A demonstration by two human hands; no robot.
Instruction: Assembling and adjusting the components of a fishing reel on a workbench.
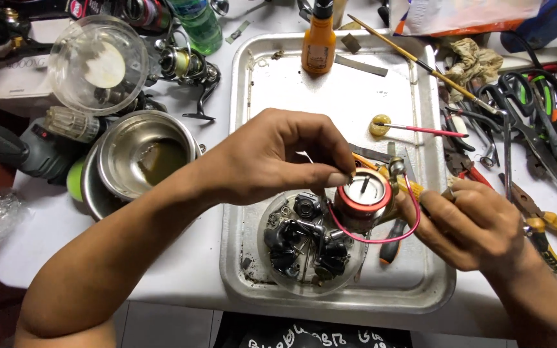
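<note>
Over the middle of the flat silver metal tray (343, 84), the right hand (478, 222) holds a round red metal spool (363, 200), grip closed around it. The left hand (272, 158) pinches a thin pin at the spool's top. A clear round dish of black parts (304, 241) sits at eight o'clock from the spool. An orange bottle (318, 42) stands at twelve.

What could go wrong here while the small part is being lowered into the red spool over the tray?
The left hand pinches a thin part over the red spool, which the right hand steadies; a slip could drop it among the loose black parts in the clear dish just below. The pink wire loop hanging from the spool might snag on a finger. The steel bowl of dark liquid sits near the left forearm and could be knocked.
</note>
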